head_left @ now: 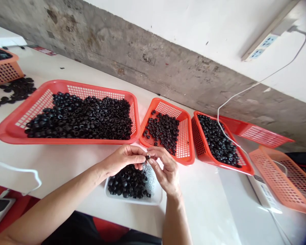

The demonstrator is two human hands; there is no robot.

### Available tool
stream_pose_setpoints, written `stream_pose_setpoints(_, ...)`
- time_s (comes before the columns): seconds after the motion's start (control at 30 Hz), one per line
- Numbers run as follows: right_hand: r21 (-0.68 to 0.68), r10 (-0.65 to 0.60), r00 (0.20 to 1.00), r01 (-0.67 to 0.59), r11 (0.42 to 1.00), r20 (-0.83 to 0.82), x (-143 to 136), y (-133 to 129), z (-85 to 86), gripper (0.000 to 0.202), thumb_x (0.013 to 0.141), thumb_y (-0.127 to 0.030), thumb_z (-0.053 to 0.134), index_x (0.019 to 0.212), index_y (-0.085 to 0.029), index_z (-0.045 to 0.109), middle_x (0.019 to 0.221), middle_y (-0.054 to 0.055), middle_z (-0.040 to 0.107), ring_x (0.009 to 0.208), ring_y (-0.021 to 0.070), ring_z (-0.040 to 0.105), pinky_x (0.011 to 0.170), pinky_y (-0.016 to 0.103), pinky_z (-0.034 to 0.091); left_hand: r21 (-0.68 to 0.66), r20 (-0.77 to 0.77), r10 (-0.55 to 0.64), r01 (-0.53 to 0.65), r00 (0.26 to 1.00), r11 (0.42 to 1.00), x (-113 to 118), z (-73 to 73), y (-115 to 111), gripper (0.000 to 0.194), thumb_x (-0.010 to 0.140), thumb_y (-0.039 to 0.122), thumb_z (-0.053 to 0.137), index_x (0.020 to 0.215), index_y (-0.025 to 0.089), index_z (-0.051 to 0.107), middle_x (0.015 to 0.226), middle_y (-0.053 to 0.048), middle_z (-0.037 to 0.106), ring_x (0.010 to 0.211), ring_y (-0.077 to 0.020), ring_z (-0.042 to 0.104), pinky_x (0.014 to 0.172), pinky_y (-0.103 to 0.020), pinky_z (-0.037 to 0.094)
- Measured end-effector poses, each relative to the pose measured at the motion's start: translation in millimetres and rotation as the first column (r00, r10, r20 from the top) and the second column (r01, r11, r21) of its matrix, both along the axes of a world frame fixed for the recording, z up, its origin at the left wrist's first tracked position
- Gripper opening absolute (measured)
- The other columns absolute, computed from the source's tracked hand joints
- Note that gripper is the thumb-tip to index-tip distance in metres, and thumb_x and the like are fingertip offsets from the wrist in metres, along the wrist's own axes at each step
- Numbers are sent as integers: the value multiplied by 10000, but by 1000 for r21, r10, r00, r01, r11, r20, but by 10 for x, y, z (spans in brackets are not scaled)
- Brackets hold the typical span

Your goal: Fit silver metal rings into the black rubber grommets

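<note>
a small black piece (148, 157) sits between the fingertips of both hands, above the back of a white tray (149, 201) holding more black pieces (127, 182) and clear beads (150, 178). it looks light and stiff, likely hard plastic or rubber, perhaps a bit slippery for being so small, and unlikely to break; the outer sides seem the best place to pinch it. the left hand (127, 156) has thumb and forefinger closed on it, other fingers curled beneath. the right hand (168, 168) meets it from the other side, thumb and forefinger nearly together on the piece, palm turned inward. both forearms reach forward and converge, the left on a long slant, the right more upright. a red basket (136, 136) stands just beyond the left hand.
</note>
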State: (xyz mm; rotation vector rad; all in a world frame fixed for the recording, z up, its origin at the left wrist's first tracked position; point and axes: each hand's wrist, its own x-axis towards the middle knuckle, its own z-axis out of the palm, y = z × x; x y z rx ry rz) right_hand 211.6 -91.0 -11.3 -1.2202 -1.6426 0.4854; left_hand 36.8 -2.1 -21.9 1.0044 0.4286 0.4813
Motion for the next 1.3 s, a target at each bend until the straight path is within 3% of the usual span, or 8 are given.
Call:
stream_pose_setpoints(0.17, -16, 11, 1000, -12, 1000, -21, -4, -2, -10, 141, 977, -196, 576, 1074, -249, 663, 1092, 61, 670, 964, 179, 658, 854, 334, 528, 23, -5, -7, 7, 1000, 1000, -7, 12, -1, 213, 793, 320, 804, 857, 126, 745, 687, -14, 670, 621, -103, 579, 647, -240, 460)
stream_pose_setpoints(0.37, -16, -20, 999, 19, 1000, -32, -27, 8, -5, 86, 996, -233, 548, 1031, -228, 627, 1066, 68, 666, 917, 169, 644, 784, 311, 524, 7, -15, 15, -15, 1000, 1000, -7, -33, -5, 229, 768, 324, 826, 879, 134, 765, 712, -31, 695, 650, -117, 592, 669, -249, 468)
stream_pose_setpoints(0.57, 33, -4, 1000, 4, 999, -13, -19, 21, -17, 84, 961, -247, 622, 1030, -218, 659, 1065, 63, 673, 841, 146, 632, 777, 303, 538, 92, -61, -11, 17, 998, 996, -27, -28, 11, 217, 832, 351, 765, 888, 141, 766, 717, -26, 676, 647, -114, 558, 644, -239, 447)
stream_pose_setpoints(0.77, 12, 10, 998, -9, 1000, -59, -22, 39, 14, 189, 956, -402, 629, 987, -227, 696, 1036, 64, 712, 976, 176, 683, 881, 325, 565, 200, -112, -8, 31, 994, 979, -55, 5, 26, 238, 859, 400, 732, 818, 167, 762, 672, -13, 644, 649, -118, 530, 641, -227, 438)
stream_pose_setpoints(0.9, -30, -47, 997, 46, 999, -56, -22, 55, -7, 282, 922, -506, 634, 921, -232, 698, 1003, 56, 719, 953, 170, 695, 883, 317, 581, 240, -135, 26, 7, 991, 971, -45, -38, 51, 228, 816, 416, 770, 863, 194, 788, 711, -26, 666, 670, -139, 548, 634, -235, 450)
stream_pose_setpoints(1.17, -100, 11, 998, -17, 995, -62, 2, 58, -45, 218, 919, -439, 657, 998, -244, 713, 1109, 33, 718, 1033, 161, 687, 905, 299, 587, 222, -143, 10, 22, 990, 975, -53, -107, 93, 243, 784, 453, 793, 930, 259, 806, 720, -13, 685, 672, -144, 578, 630, -220, 473)
stream_pose_setpoints(1.3, -60, 28, 991, -36, 998, -127, 1, 60, -45, 247, 923, -467, 646, 954, -234, 720, 1064, 38, 722, 980, 160, 693, 863, 293, 587, 219, -139, 8, 23, 990, 975, -46, -126, 82, 206, 810, 404, 782, 936, 243, 803, 714, -8, 691, 693, -131, 589, 669, -208, 477)
